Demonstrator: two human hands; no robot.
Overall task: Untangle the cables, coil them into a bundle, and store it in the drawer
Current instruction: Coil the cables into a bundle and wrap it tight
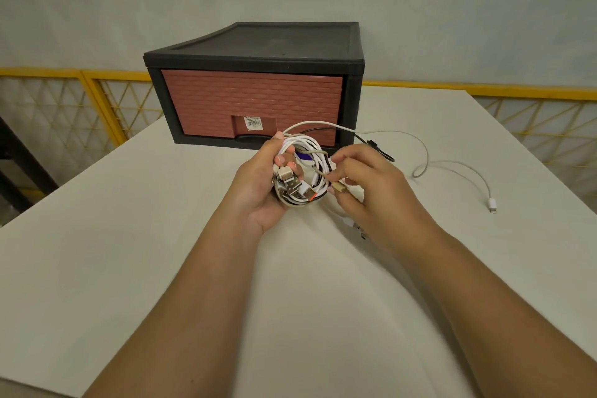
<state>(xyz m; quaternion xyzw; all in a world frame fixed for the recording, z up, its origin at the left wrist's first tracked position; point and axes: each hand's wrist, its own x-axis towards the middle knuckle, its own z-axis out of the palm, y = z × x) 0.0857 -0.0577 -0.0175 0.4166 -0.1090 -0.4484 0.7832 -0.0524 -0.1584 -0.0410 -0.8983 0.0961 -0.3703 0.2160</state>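
My left hand [265, 184] grips a coiled bundle of white, grey and black cables [305, 168] with several USB plugs sticking out, held above the table in front of the drawer unit. My right hand [368, 184] pinches a beige cable end [339, 187] at the bundle's right side. A loose white cable tail [452, 168] trails from the bundle to the right across the table and ends in a small plug [492, 205]. A black cable tail [378, 147] also hangs out to the right. The black drawer unit [258, 55] has its brick-red drawer [252, 97] shut.
The white table [161, 268] carries everything; its right edge lies near the loose plug. Yellow mesh fencing [80, 100] runs behind the table on both sides. A small connector [360, 229] lies on the table under my right wrist.
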